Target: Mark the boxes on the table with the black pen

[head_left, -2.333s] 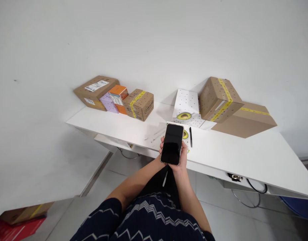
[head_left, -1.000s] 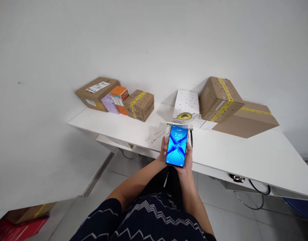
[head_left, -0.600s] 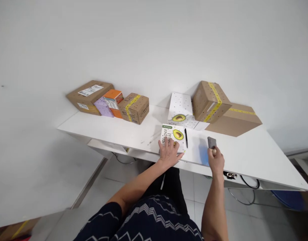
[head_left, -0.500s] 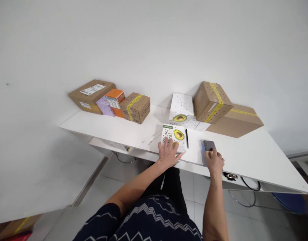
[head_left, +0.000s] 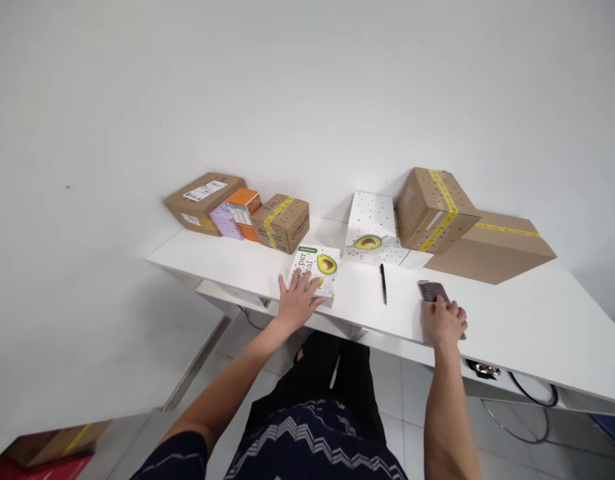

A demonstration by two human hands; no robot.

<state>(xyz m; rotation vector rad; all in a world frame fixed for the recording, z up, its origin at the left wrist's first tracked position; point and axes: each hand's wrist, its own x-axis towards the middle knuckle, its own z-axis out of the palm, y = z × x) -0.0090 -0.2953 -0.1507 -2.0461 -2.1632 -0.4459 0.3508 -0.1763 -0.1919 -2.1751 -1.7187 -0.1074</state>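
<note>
left hand (head_left: 296, 303) spread on flat white box (head_left: 326, 270) near tabletop (head_left: 517, 320) front edge; right hand (head_left: 443, 321) clasping phone (head_left: 431, 290), long axis slanting back-left, tabletop extending rightward.

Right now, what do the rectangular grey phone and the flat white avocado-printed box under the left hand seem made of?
Grey phone: perhaps plastic or glass; smooth, from its even back. Flat white box: probably thin paperboard, smooth, from its straight edges and printed top.
</note>
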